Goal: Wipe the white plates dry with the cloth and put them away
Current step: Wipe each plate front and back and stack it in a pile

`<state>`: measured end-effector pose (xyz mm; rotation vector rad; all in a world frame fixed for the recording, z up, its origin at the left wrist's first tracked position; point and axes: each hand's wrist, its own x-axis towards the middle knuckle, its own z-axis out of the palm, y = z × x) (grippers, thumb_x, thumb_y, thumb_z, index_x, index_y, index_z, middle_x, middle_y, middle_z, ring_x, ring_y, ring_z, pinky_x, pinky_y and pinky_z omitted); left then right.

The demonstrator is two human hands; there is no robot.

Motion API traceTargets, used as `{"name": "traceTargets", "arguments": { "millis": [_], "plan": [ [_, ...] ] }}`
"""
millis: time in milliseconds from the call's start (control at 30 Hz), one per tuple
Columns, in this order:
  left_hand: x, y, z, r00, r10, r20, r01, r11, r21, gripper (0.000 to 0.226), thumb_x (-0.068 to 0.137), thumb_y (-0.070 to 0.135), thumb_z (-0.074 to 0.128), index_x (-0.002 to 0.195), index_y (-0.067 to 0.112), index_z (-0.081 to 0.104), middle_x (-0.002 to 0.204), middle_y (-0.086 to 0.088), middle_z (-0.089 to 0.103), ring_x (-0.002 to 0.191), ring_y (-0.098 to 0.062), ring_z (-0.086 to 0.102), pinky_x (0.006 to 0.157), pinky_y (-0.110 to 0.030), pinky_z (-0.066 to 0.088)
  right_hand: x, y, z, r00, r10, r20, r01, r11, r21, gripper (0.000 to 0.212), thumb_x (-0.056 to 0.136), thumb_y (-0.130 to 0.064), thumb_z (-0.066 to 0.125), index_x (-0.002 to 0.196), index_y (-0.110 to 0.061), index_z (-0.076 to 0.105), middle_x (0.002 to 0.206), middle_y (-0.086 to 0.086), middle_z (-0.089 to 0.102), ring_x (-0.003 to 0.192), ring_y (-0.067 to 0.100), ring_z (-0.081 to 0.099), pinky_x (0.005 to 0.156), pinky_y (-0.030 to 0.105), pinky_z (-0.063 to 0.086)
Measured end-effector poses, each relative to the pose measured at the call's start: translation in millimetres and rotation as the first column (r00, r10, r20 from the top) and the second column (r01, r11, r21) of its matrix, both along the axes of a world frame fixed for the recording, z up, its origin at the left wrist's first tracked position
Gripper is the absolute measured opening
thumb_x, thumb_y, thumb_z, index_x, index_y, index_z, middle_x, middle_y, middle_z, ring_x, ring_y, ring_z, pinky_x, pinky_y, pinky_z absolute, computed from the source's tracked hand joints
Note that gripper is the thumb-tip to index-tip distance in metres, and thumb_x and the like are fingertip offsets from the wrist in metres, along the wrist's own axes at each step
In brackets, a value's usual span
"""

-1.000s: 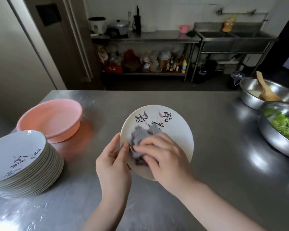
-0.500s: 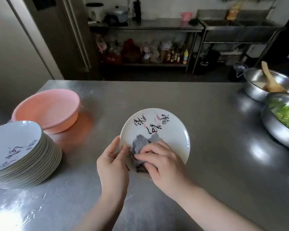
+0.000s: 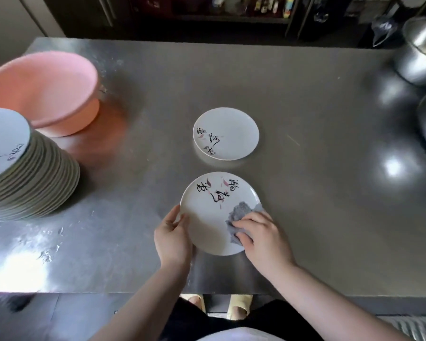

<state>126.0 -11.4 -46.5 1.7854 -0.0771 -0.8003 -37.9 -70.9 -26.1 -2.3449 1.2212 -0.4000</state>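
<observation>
Fingers of our right hand curl on the grey cloth; our left hand pinches the plate rim; we should sweep outward, pressing evenly.

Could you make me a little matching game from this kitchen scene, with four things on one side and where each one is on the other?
Things:
1. grey cloth
2. pink basin
3. stack of plates
4. lone plate

Places:
A. far left of the steel table, behind the stack
B. under the right hand
C. flat on the table, beyond the held plate
D. left edge, nearer than the basin

Pairs: 1-B, 2-A, 3-D, 4-C
</observation>
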Motion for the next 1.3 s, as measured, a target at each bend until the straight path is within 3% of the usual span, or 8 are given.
{"name": "traceTargets", "arguments": {
  "millis": [233, 367, 500, 600, 800, 1000, 1133, 1300],
  "plan": [
    [37.0, -15.9, 15.1, 0.746, -0.525, 0.410, 0.398, 0.845, 0.358, 0.021, 0.080, 0.016, 0.070, 0.098, 0.027, 0.076, 0.081, 0.006, 0.072, 0.066, -0.017, 0.069, 0.066, -0.030, 0.056, -2.8, -0.2, -0.8, 0.998, 0.064, 0.026, -0.065, 0.998, 0.026, 0.018, 0.073, -0.010, 0.077, 0.089, -0.018, 0.077, 0.084, -0.005, 0.067, 0.081, 0.023, 0.063, 0.072, 0.036, 0.055],
    [16.9, 1.9, 8.8, 0.384, -0.628, 0.677, 0.459, 0.766, 0.450, 0.044, 0.076, 0.016, 0.079, 0.118, 0.015, 0.068, 0.118, -0.006, 0.063, 0.105, -0.029, 0.057, 0.088, -0.028, 0.039, 2.5, 5.0, -3.9, 1.000, 0.023, 0.010, -0.023, 1.000, 0.001, 0.018, 0.074, -0.011, 0.077, 0.090, -0.019, 0.077, 0.084, -0.004, 0.066, 0.082, 0.024, 0.062, 0.077, 0.034, 0.054],
    [-17.2, 13.3, -9.4, 0.346, -0.723, 0.598, 0.537, 0.675, 0.506, 0.063, 0.093, 0.028, 0.062, 0.148, 0.010, 0.038, 0.157, -0.006, 0.032, 0.148, -0.023, 0.020, 0.119, -0.037, 0.019, 3.7, 5.5, -5.6, 0.999, 0.010, 0.031, -0.010, 1.000, -0.005, 0.018, 0.074, -0.012, 0.076, 0.091, -0.019, 0.077, 0.084, -0.005, 0.066, 0.081, 0.024, 0.062, 0.072, 0.036, 0.054],
    [-8.9, 14.6, -20.0, 0.268, -0.778, 0.568, 0.537, 0.610, 0.583, 0.068, 0.100, 0.040, 0.045, 0.156, 0.018, 0.013, 0.162, 0.008, 0.005, 0.146, -0.005, -0.012, 0.121, -0.031, 0.001, -3.4, -1.3, -3.5, 0.999, 0.036, -0.010, -0.036, 0.999, 0.002, 0.019, 0.073, -0.012, 0.076, 0.090, -0.022, 0.077, 0.084, -0.008, 0.066, 0.083, 0.021, 0.062, 0.069, 0.032, 0.054],
    [27.6, -1.2, -18.0, 0.050, -0.847, 0.528, 0.608, 0.446, 0.657, 0.069, 0.096, 0.044, 0.051, 0.154, 0.030, 0.017, 0.157, 0.021, 0.001, 0.147, -0.002, -0.005, 0.118, -0.030, -0.009, -15.2, -29.8, -5.4, 0.997, -0.081, 0.001, 0.081, 0.997, 0.005, 0.019, 0.077, -0.005, 0.074, 0.094, -0.014, 0.078, 0.087, -0.002, 0.067, 0.087, 0.026, 0.059, 0.072, 0.031, 0.053],
    [9.2, -6.4, 1.0, 0.071, -0.733, 0.676, 0.576, 0.583, 0.572, 0.050, 0.076, 0.013, 0.078, 0.124, 0.015, 0.066, 0.136, -0.003, 0.059, 0.129, -0.029, 0.053, 0.113, -0.053, 0.025, -2.6, 0.2, -10.2, 0.981, -0.191, 0.030, 0.187, 0.976, 0.113, 0.017, 0.079, -0.018, 0.071, 0.095, -0.020, 0.077, 0.095, -0.006, 0.066, 0.085, 0.019, 0.064, 0.072, 0.028, 0.051],
    [-33.7, 13.9, -11.3, 0.242, -0.742, 0.626, 0.575, 0.629, 0.523, 0.057, 0.093, 0.028, 0.061, 0.145, 0.013, 0.044, 0.154, -0.002, 0.037, 0.145, -0.023, 0.030, 0.119, -0.042, 0.016, 0.6, -1.3, -9.6, 0.986, -0.168, 0.013, 0.166, 0.979, 0.121, 0.017, 0.080, -0.020, 0.071, 0.096, -0.021, 0.077, 0.098, -0.005, 0.066, 0.088, 0.019, 0.064, 0.077, 0.028, 0.052],
    [-12.4, 12.1, -12.9, 0.101, -0.773, 0.626, 0.631, 0.536, 0.561, 0.061, 0.092, 0.028, 0.053, 0.149, 0.014, 0.037, 0.156, 0.002, 0.029, 0.146, -0.022, 0.025, 0.118, -0.029, 0.001, -15.3, -38.3, -6.3, 0.991, -0.132, -0.029, 0.133, 0.991, 0.033, 0.017, 0.077, -0.008, 0.073, 0.093, -0.012, 0.078, 0.090, 0.003, 0.065, 0.090, 0.028, 0.060, 0.079, 0.034, 0.052]
  ]
}}
